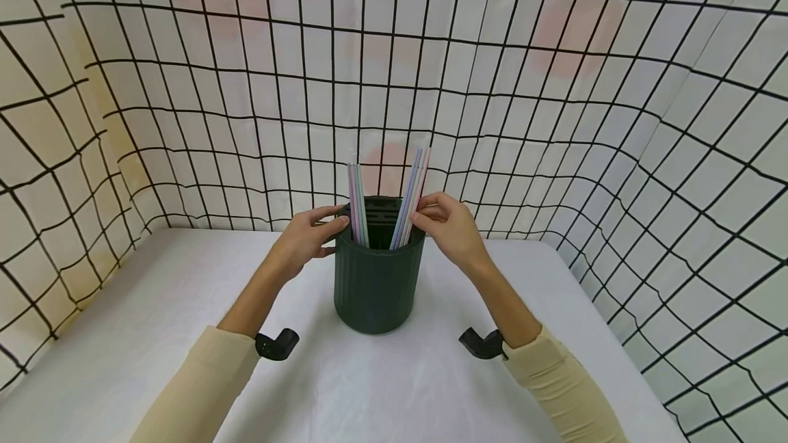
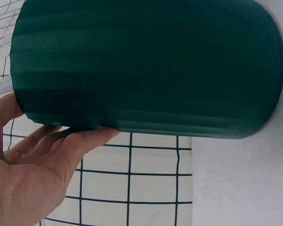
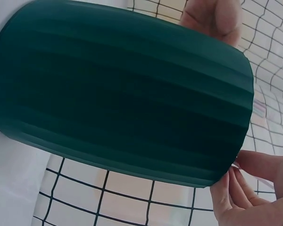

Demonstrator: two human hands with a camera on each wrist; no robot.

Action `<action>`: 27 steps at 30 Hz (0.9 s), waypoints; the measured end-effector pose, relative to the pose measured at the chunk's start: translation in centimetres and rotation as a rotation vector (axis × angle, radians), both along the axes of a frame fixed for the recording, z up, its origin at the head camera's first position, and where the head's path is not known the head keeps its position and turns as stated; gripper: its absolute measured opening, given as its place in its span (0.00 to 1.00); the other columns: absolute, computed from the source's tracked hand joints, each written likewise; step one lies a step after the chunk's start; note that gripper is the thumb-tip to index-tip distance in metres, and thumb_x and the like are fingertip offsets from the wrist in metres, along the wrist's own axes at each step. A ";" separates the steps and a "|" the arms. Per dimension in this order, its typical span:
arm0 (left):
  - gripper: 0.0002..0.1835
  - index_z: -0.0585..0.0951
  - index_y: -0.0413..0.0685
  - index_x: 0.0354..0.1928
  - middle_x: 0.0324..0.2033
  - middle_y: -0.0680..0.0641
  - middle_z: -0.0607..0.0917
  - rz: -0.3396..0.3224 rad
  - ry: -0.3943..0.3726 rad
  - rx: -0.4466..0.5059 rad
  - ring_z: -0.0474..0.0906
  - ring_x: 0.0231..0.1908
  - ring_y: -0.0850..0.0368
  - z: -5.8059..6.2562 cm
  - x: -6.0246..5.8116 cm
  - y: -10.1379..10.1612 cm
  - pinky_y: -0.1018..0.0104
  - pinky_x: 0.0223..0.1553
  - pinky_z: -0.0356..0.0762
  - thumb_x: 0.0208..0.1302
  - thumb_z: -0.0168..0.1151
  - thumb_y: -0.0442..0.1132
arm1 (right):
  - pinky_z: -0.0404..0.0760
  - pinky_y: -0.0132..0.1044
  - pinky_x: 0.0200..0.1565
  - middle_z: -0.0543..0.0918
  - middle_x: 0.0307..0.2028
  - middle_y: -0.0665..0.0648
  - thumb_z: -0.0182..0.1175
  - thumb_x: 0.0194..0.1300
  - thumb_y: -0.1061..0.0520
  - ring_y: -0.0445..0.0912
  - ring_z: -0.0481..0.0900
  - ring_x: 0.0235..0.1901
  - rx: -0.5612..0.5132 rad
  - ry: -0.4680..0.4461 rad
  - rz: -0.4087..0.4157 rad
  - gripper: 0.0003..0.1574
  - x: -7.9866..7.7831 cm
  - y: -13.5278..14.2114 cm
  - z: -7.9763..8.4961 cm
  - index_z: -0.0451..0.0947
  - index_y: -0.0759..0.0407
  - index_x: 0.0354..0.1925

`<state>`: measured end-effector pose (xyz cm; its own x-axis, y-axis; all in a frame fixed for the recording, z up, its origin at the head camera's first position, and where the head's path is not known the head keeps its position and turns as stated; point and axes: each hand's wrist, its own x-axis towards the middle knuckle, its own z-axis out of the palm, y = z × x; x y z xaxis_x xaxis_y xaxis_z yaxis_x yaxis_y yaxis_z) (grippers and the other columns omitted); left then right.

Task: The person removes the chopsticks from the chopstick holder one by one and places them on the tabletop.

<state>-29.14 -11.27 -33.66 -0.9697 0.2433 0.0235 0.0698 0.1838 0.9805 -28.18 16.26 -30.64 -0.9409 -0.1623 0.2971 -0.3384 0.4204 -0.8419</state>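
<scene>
A dark green ribbed bin (image 1: 377, 292) stands upright on the white-covered table, its round wall filling much of both wrist views. Two bundles of pale pastel straws stick up out of it, a left bundle (image 1: 358, 204) and a right bundle (image 1: 409, 200) leaning outward. At the left rim my left hand (image 1: 303, 239) grips the bin, thumb at the edge and fingers along the outer wall (image 2: 42, 165). On the opposite side my right hand (image 1: 451, 230) pinches the straws where they meet the rim; its fingers (image 3: 240, 193) touch the bin's edge. The straws' lower ends are hidden inside.
Black wire grid panels (image 1: 394, 39) with white cloth behind them enclose the table (image 1: 382, 395) at the back and both sides. Black wrist-camera mounts (image 1: 277, 345) project inward from both forearms. Dark slots show on the bin's inner back wall.
</scene>
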 end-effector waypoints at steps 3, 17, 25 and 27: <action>0.31 0.67 0.49 0.75 0.66 0.40 0.78 -0.004 0.001 -0.002 0.79 0.63 0.44 0.0 0.0 0.0 0.49 0.61 0.80 0.75 0.58 0.50 | 0.82 0.52 0.59 0.88 0.51 0.61 0.64 0.71 0.54 0.54 0.83 0.57 -0.004 0.004 -0.007 0.16 0.0 0.0 -0.1 0.78 0.61 0.53; 0.31 0.67 0.50 0.75 0.67 0.40 0.77 0.005 -0.004 -0.010 0.78 0.64 0.43 0.1 0.1 0.0 0.47 0.63 0.78 0.75 0.58 0.51 | 0.89 0.43 0.48 0.90 0.42 0.64 0.65 0.70 0.59 0.54 0.89 0.41 -0.050 0.063 0.000 0.14 0.1 -0.2 2.3 0.76 0.63 0.51; 0.31 0.68 0.50 0.75 0.66 0.40 0.77 0.005 -0.008 -0.001 0.78 0.64 0.43 0.1 0.2 -0.1 0.46 0.63 0.78 0.75 0.58 0.51 | 0.89 0.39 0.47 0.90 0.42 0.64 0.65 0.70 0.58 0.51 0.90 0.37 -0.068 0.124 -0.009 0.15 0.3 0.3 5.4 0.76 0.62 0.51; 0.31 0.68 0.50 0.75 0.66 0.40 0.77 0.005 -0.007 -0.003 0.78 0.64 0.43 0.1 0.2 0.0 0.46 0.64 0.78 0.75 0.58 0.51 | 0.89 0.36 0.46 0.89 0.42 0.65 0.65 0.70 0.58 0.49 0.90 0.37 -0.088 0.143 -0.018 0.16 0.5 0.5 6.3 0.76 0.63 0.52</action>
<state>-28.95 -11.31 -33.54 -0.9711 0.2383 0.0161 0.0621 0.1868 0.9804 -27.70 16.80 -24.39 -0.8905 -0.1133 0.4406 -0.4506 0.3542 -0.8195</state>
